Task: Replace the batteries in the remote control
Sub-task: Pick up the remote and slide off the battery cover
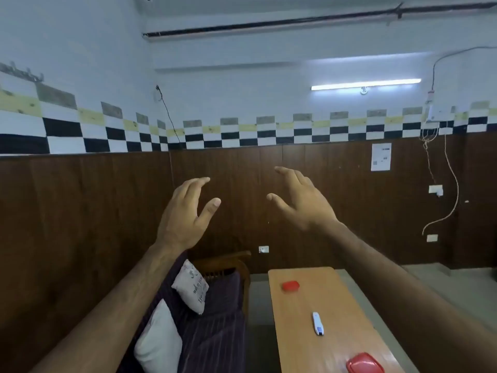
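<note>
Wood-panel wall (80, 211) w/ checkered tiles (242, 133); tube light (365, 84); sofa (215, 319).

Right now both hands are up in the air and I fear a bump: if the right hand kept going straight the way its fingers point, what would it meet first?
Probably the left hand: the right hand points across at it through free air, though depth is unclear.

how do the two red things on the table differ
The far red item looks smaller and is fully in view; the near red item looks larger and is cut off by the bottom edge of the picture. The far one lies beyond the white remote, the near one on the person's side of it. Both are red, rounded and rest on the wooden table.
</note>
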